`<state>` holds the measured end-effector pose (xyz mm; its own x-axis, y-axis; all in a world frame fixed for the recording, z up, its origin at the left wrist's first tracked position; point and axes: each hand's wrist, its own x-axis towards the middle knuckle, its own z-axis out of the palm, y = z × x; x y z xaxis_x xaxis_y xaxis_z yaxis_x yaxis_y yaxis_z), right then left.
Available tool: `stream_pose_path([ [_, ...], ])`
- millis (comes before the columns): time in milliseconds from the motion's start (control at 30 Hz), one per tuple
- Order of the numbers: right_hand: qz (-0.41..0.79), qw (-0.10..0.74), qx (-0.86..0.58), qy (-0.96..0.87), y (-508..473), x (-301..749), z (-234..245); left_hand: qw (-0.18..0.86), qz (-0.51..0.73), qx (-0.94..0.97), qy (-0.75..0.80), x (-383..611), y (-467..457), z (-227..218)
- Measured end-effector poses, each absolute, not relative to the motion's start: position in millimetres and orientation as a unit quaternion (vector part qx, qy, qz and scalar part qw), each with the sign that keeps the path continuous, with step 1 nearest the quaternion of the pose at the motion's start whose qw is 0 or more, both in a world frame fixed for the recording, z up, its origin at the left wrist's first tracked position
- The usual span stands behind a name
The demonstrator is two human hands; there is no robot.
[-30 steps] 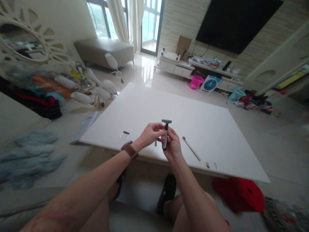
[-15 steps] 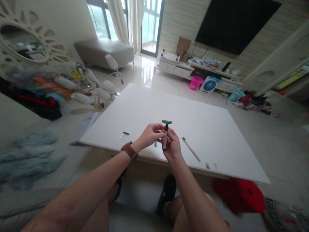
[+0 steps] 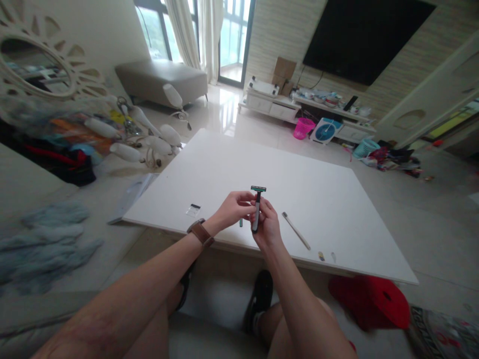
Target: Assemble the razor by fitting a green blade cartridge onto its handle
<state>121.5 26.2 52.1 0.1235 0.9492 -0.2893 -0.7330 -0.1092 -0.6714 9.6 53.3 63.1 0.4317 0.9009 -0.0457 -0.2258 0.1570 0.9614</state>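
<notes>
Gripping a razor (image 3: 256, 209) upright above the near edge of a white desk (image 3: 337, 199), the right hand (image 3: 266, 227) wrapped its fingers around the dark handle while the left hand (image 3: 234, 207) pinched it just below the green head, apparently to steady it. A pale stick (image 3: 296, 230) lay just right of the hands, a small packet (image 3: 193, 209) to their left.
</notes>
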Motion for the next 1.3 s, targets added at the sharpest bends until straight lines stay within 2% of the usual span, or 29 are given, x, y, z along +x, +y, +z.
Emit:
stream_pose_path([
  [700,0.624,0.650,-0.397,-0.175,26,121,49,0.694,0.418,0.491,0.320,10,55,59],
  [1300,0.617,0.671,-0.392,-0.124,30,124,46,0.630,0.395,0.586,0.322,9,57,51],
])
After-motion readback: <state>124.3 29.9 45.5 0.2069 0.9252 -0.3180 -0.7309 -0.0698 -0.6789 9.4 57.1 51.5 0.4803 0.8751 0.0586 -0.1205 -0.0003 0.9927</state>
